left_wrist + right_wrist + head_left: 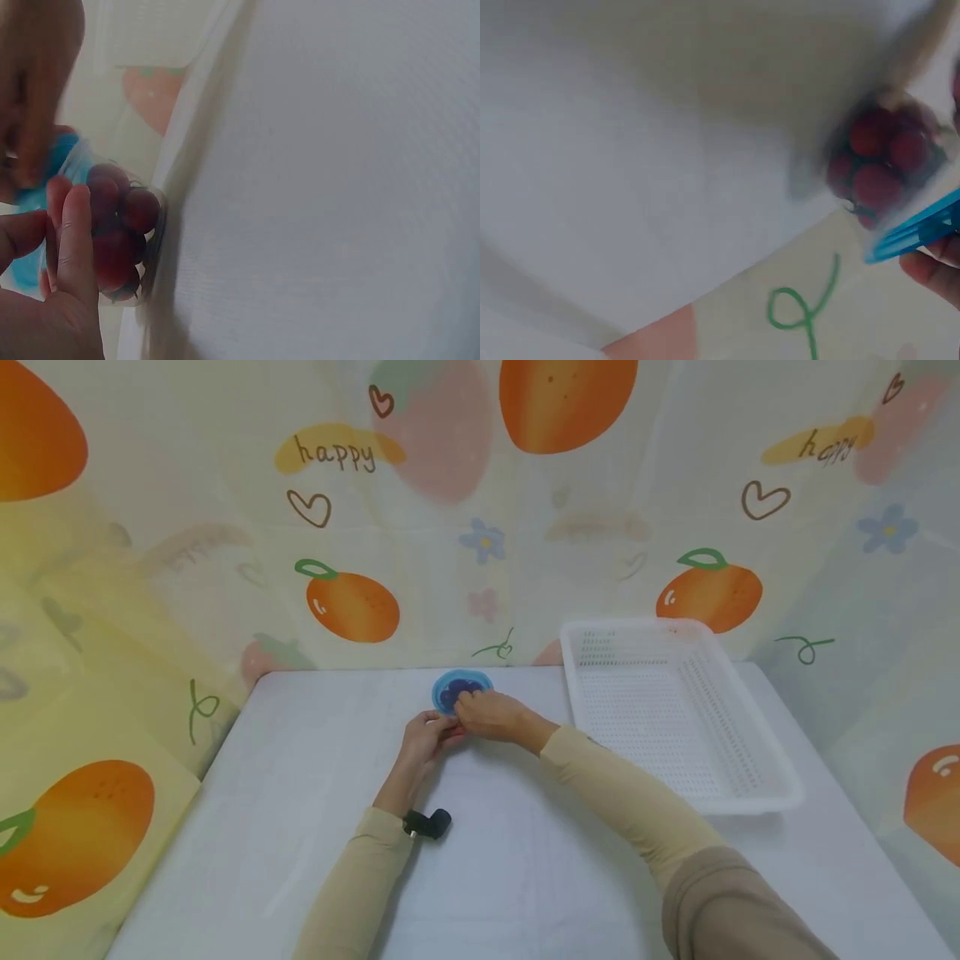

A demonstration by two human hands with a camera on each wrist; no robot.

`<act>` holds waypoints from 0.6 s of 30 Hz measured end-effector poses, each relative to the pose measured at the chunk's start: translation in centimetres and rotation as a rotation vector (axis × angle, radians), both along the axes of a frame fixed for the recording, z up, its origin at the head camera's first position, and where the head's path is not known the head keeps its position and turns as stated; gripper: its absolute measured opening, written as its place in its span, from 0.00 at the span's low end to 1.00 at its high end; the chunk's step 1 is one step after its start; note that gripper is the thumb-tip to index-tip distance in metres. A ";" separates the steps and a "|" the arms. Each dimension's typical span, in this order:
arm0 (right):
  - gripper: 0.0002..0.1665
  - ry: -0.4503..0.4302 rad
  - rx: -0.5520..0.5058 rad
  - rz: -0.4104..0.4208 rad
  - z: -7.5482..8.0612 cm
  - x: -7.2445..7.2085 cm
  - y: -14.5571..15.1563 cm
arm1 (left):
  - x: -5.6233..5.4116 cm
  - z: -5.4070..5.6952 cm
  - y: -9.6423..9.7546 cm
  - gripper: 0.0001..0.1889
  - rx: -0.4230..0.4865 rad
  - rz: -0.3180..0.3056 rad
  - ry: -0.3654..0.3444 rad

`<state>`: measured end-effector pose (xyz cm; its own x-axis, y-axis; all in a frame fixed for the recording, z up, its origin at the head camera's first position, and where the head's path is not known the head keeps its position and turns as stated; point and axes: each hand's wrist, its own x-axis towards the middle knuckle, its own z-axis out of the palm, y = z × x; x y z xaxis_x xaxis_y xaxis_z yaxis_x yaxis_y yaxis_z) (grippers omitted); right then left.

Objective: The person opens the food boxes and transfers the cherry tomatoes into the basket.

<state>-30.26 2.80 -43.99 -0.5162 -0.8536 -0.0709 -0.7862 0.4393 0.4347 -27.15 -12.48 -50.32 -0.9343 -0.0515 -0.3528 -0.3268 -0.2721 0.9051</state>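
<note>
A clear plastic tub (pixel 156 251) of round, dark red fruits (pixel 112 259) stands near the far edge of the table. Its round blue lid (pixel 442 681) faces up in the head view, with the fruits showing dark beneath. My left hand (pixel 422 743) grips the near left side of the tub, its fingers (pixel 77 217) up along the wall by the rim. From the right, my right hand (pixel 491 716) reaches over with curled fingers and pinches the lid at its edge. In the right wrist view its fingertips (pixel 930 271) lie against the blue lid (pixel 911 232).
A white perforated plastic basket (pixel 750 777) sits on the right of the table. White cloth covers the table (pixel 525 860), and a fruit-printed curtain (pixel 525 568) hangs behind it. A black wrist camera (pixel 431 823) sticks out from my left wrist.
</note>
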 end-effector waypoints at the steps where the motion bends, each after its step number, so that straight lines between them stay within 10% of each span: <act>1: 0.12 -0.023 -0.031 -0.009 0.5 -0.2 -0.1 | 0.0 0.0 0.0 0.06 0.005 0.003 -0.003; 11: 0.16 -0.314 -0.218 -0.283 4.3 -1.4 -0.3 | 1.0 0.0 1.1 0.08 0.127 0.055 -0.031; 18: 0.14 -0.251 -0.243 -0.242 4.1 -1.6 0.9 | 1.1 0.1 0.9 0.11 0.126 0.077 -0.039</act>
